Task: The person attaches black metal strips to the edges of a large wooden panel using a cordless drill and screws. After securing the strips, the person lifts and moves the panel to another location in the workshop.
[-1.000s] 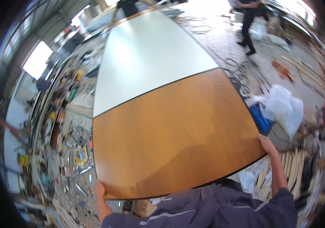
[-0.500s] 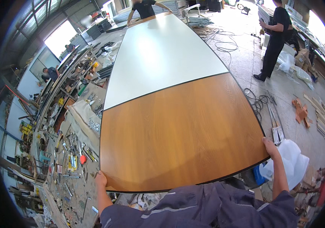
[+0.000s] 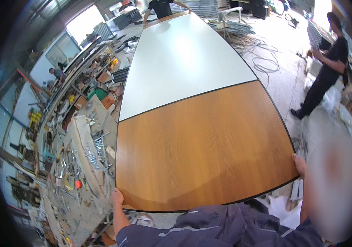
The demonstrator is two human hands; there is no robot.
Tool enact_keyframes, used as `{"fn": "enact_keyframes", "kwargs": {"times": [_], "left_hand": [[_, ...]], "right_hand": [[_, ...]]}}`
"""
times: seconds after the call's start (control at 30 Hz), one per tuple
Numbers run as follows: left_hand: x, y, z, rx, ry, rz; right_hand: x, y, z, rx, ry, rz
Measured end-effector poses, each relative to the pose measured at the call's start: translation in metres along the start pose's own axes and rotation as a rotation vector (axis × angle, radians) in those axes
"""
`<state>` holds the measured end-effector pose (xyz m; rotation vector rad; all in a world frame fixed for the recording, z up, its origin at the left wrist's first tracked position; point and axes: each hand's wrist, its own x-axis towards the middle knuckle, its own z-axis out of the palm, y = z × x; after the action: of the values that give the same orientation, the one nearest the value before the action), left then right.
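A long flat panel (image 3: 192, 136) fills the middle of the view, its near half wood-coloured and its far half white (image 3: 184, 61), edged in black. My left hand (image 3: 117, 196) grips its near left corner. At the near right corner my right hand (image 3: 299, 164) holds the edge. The panel is held level in front of my grey-sleeved chest. At the far end a person in black (image 3: 161, 6) holds the other end with both arms.
A cluttered workbench (image 3: 77, 164) with tools, screws and boxes runs along the left. A person in black (image 3: 326, 70) stands on the concrete floor at the right, near cables (image 3: 262, 57) and white bags (image 3: 332, 103).
The view has swung left and along the floor with the panel. The standing person now appears lower on the right, and the workbench shows more. Both hands keep their grip on the corners.
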<state>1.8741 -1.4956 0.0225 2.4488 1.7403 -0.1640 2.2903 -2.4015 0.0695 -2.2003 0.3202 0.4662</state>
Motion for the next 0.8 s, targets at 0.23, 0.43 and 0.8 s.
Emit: {"fn": "enact_keyframes", "kwargs": {"times": [0.23, 0.43, 0.8], "left_hand": [[0.037, 0.161, 0.001, -0.054, 0.032, 0.146], [0.052, 0.313, -0.007, -0.139, -0.039, -0.040], [0.050, 0.621, 0.002, -0.039, -0.044, -0.053]], "right_hand": [[0.212, -0.039, -0.055, -0.130, 0.026, -0.142], [0.341, -0.144, -0.085, -0.012, -0.064, -0.005], [0.681, -0.287, -0.175, -0.216, -0.077, -0.050]]}}
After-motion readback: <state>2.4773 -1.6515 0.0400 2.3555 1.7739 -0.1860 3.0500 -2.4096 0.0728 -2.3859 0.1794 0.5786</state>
